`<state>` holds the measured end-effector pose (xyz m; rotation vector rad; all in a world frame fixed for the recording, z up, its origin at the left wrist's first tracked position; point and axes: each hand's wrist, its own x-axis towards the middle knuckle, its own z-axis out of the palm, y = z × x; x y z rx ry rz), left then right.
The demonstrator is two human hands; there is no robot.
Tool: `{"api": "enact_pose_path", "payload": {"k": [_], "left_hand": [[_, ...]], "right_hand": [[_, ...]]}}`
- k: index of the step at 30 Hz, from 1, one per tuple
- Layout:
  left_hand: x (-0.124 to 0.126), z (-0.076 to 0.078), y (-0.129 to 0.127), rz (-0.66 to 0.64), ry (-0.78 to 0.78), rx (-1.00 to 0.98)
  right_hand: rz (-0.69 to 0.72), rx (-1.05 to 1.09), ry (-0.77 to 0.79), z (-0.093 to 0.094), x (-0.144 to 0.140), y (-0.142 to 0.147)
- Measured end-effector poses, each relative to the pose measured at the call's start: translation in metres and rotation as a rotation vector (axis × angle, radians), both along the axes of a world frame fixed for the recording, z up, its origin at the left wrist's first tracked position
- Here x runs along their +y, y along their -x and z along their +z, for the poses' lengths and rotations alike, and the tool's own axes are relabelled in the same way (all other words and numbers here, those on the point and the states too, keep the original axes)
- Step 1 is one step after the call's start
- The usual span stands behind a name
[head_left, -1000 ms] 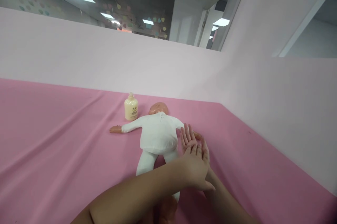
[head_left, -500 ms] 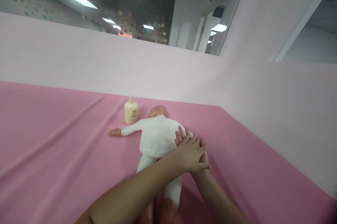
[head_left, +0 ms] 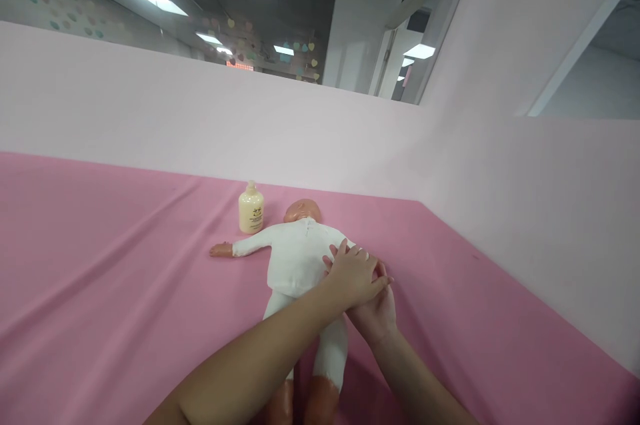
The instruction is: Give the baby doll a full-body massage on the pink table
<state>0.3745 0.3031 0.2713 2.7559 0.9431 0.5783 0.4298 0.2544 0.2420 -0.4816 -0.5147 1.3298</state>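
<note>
A baby doll (head_left: 295,258) in a white suit lies with its head away from me and one arm stretched out to the left. My left hand (head_left: 353,275) is laid across my right hand (head_left: 377,312) beside the doll's right side, its fingers extended. Beneath it, my right hand is turned palm up, and its spread fingertips show past the left hand. The two palms touch. Both hands cover the end of the doll's right-side arm, so I cannot tell whether they touch it. A cream-coloured bottle (head_left: 251,212) stands left of the doll's head.
A pink sheet (head_left: 125,265) with soft creases covers the surface under the doll. A low white wall (head_left: 200,112) runs along the back and right side. Above it, a window (head_left: 175,18) shows ceiling lights and small heart shapes.
My left hand has slid slightly toward me and to the left over the right palm, uncovering more of the right palm. The bottle and doll have stayed in place.
</note>
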Motion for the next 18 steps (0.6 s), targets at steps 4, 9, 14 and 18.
{"api": "enact_pose_path", "payload": {"k": [4,9,14,18], "left_hand": [[0.008,-0.002,0.001,0.047,0.013,-0.051],[0.013,0.005,0.008,0.170,0.045,0.050],[0.014,0.004,0.009,0.239,0.071,0.111],[0.010,0.004,0.010,0.241,0.076,0.164]], "right_hand": [[0.184,0.153,-0.079,-0.002,0.002,-0.004],[0.307,0.191,-0.024,-0.004,-0.001,-0.012],[0.318,0.269,-0.013,-0.004,-0.002,-0.016],[0.291,0.300,0.000,-0.006,0.001,-0.017]]}}
